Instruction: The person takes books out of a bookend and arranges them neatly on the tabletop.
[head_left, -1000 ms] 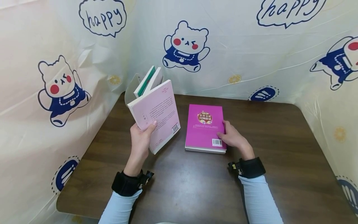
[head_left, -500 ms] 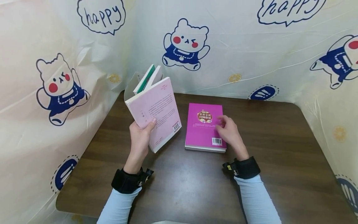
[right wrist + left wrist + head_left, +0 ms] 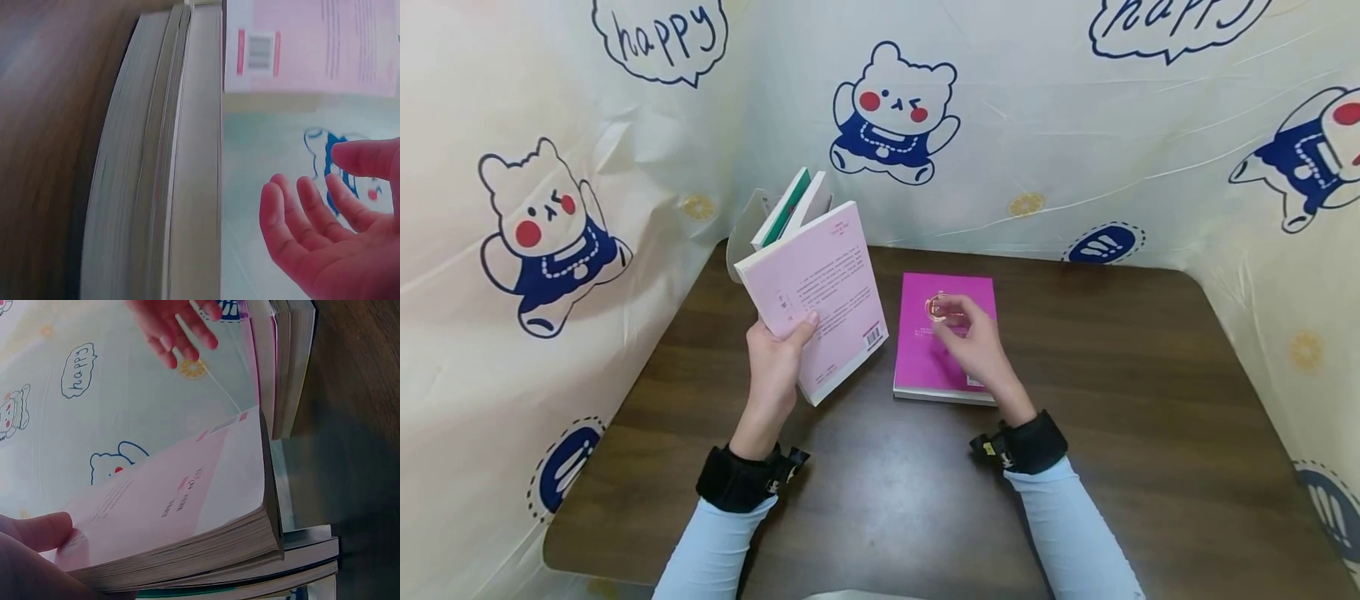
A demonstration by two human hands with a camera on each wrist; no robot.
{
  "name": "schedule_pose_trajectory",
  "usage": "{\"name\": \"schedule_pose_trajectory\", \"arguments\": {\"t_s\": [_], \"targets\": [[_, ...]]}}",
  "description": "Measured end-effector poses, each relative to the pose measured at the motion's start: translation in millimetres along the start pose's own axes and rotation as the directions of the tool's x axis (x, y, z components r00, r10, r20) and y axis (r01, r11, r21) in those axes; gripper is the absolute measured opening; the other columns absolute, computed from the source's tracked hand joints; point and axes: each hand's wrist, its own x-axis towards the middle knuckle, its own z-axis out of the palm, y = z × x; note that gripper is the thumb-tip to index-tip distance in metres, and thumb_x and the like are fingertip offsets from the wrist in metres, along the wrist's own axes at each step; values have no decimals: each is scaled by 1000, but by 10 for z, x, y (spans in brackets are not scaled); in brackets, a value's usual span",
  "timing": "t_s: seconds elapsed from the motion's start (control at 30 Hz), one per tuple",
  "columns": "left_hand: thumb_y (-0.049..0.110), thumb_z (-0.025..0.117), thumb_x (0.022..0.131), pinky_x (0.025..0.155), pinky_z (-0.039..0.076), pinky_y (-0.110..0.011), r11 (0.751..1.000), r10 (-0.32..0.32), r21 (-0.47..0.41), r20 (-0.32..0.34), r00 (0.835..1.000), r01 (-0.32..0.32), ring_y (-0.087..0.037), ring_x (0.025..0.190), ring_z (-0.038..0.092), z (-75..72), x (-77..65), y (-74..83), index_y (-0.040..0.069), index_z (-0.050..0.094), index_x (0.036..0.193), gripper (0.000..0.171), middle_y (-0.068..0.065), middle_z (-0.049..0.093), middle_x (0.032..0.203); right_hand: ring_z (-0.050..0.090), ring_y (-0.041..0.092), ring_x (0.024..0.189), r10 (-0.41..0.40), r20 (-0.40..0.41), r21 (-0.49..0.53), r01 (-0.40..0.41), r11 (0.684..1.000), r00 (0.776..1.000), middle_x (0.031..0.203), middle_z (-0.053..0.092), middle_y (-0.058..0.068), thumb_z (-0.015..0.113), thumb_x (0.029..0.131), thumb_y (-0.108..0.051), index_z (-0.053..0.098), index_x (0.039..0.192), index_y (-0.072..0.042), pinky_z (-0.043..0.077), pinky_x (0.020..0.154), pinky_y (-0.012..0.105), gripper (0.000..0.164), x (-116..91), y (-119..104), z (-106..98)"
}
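My left hand (image 3: 772, 367) grips a pale pink book (image 3: 838, 292) low on its left side, thumb across the back cover. The book is raised and tilted. Behind it a green-covered book (image 3: 788, 208) and a book with white pages (image 3: 811, 204) lean, partly hidden. To the right, a magenta book (image 3: 917, 354) lies flat with its barcode side up; thick layered page edges (image 3: 137, 156) show below it in the right wrist view. Over that book is my right hand (image 3: 977, 346), fingers loosely bent and spread from the thumb, with nothing between them.
A dark brown wooden table (image 3: 1135, 400) lies beneath everything. A pale curtain (image 3: 1030, 125) printed with bears and "happy" stands around its back and sides. At the bottom edge a pale object (image 3: 857, 595) just peeks in.
My right hand has let go of the magenta book's right edge and moved left over its cover. The left hand still holds the pale pink book in nearly the same place.
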Motion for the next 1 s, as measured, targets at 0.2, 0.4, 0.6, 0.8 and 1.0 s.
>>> {"name": "schedule_pose_trajectory", "arguments": {"t_s": [0.2,0.4,0.6,0.8,1.0], "targets": [[-2,66,98,80,61,-31,1000,6,15,22,1000,-7,-33,108,75,-16,12,10,3,66,136,38,-22,73,132,65,37,118,-26,81,32,23,999,996,131,64,25,69,98,-7,58,133,1,53,106,57,37,147,-123,227],[-1,67,98,78,62,-29,1000,10,19,17,1000,-10,-29,104,76,-34,41,20,1,68,133,35,-23,74,130,64,37,120,-32,137,54,25,998,990,137,61,25,69,99,-6,56,135,-1,57,100,54,38,325,-254,409],[-1,68,98,77,63,-28,1000,-21,-5,10,1000,21,-22,98,77,-17,50,28,0,68,131,34,-25,73,129,65,35,118,-46,174,22,43,999,984,138,62,21,68,99,-9,53,136,-2,56,99,55,41,426,-350,533],[-1,69,97,76,62,-29,998,-59,-25,-4,998,59,-17,94,77,-10,47,46,0,69,130,34,-19,77,124,66,31,115,-44,181,-10,46,999,982,134,67,16,68,100,-13,52,139,-8,55,95,54,42,445,-383,598],[-1,68,98,75,62,-27,996,-70,-59,9,998,70,-17,96,76,-10,58,73,5,64,134,37,-8,76,119,65,31,109,-56,148,15,54,998,987,126,69,17,68,99,-10,54,141,-7,51,94,51,44,412,-367,600]]}}
